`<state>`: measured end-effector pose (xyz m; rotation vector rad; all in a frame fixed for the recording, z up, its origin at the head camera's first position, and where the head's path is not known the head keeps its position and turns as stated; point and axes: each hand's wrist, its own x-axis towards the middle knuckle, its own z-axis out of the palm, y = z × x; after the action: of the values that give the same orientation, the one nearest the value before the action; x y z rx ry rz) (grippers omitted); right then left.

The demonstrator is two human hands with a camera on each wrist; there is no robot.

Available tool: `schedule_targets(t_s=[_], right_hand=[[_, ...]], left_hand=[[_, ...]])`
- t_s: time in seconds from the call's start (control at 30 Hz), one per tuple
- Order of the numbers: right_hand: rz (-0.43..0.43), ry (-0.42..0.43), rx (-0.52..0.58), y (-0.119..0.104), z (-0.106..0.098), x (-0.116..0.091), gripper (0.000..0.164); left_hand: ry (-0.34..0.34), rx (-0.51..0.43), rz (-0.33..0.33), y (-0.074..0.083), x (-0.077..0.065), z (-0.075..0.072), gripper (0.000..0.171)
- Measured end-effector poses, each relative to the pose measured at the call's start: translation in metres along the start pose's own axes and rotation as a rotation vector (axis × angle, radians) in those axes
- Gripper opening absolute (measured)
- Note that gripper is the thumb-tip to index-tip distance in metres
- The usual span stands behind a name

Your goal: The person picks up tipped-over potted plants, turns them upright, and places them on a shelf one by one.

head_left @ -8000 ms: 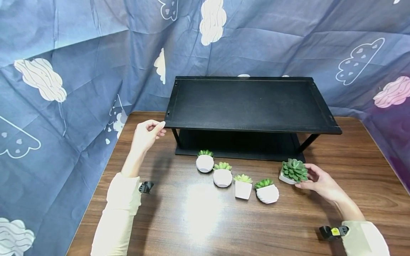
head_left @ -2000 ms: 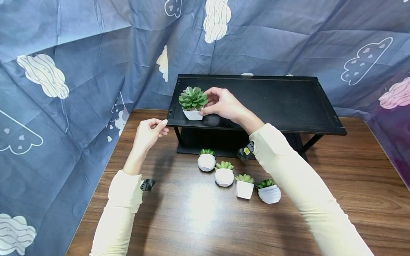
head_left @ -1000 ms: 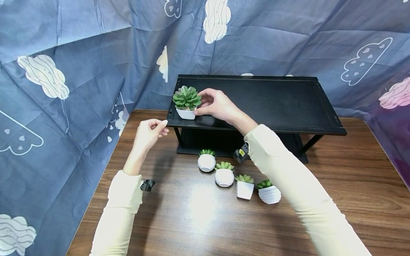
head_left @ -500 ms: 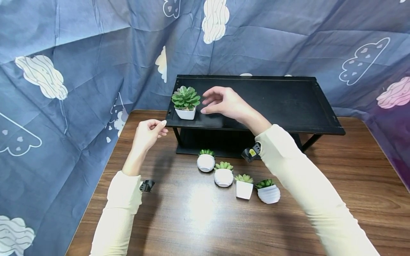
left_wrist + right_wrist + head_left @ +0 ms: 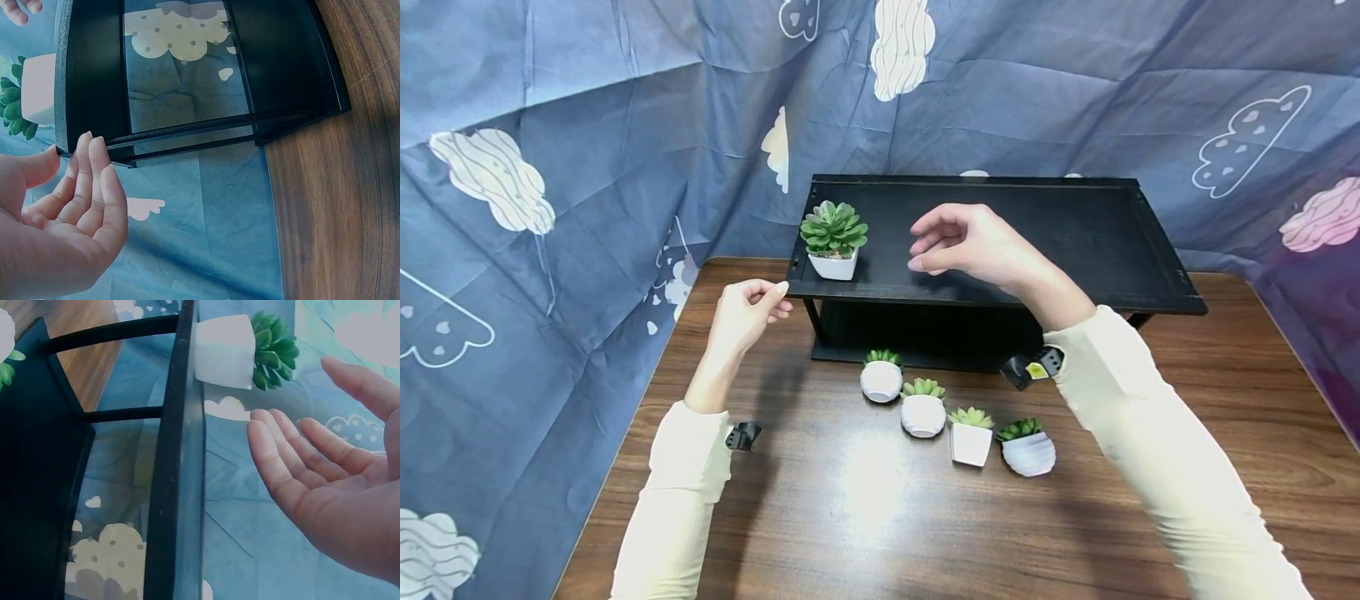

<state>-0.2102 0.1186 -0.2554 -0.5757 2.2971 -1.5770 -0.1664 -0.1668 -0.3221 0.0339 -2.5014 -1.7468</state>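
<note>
A: Shelf point(image 5: 1075, 242), top?
B: One large succulent point(image 5: 833, 237) at left edge; rest bare. Right hand point(image 5: 970, 246) near it, fingers loose, holding nothing.
A: Desk point(image 5: 865, 517)?
B: Four small succulents point(image 5: 922, 408) in a row; left hand point(image 5: 747, 312) loosely curled, holding nothing

Around my workspace hangs a blue-grey cloth backdrop point(image 5: 625, 125), creased and printed with cloud shapes in cream, pink and white outline. It drapes across the back and down both sides. In front of me lies a brown wooden table point(image 5: 865, 517) with dark grain running across it, and a soft glare of overhead light sits on its surface near the middle. The cloth meets the table's far and left edges.
</note>
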Motion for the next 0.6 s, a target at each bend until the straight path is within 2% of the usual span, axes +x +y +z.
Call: schedule_targets(t_s=[0.27, 0.6], right_hand=[[0.011, 0.024, -0.025, 0.003, -0.012, -0.022, 0.035], [0.027, 0.031, -0.051, 0.022, -0.028, -0.051, 0.036]], left_hand=[[0.002, 0.001, -0.002, 0.001, -0.001, 0.0, 0.025], [-0.005, -0.001, -0.008, 0.003, -0.001, 0.0, 0.024]])
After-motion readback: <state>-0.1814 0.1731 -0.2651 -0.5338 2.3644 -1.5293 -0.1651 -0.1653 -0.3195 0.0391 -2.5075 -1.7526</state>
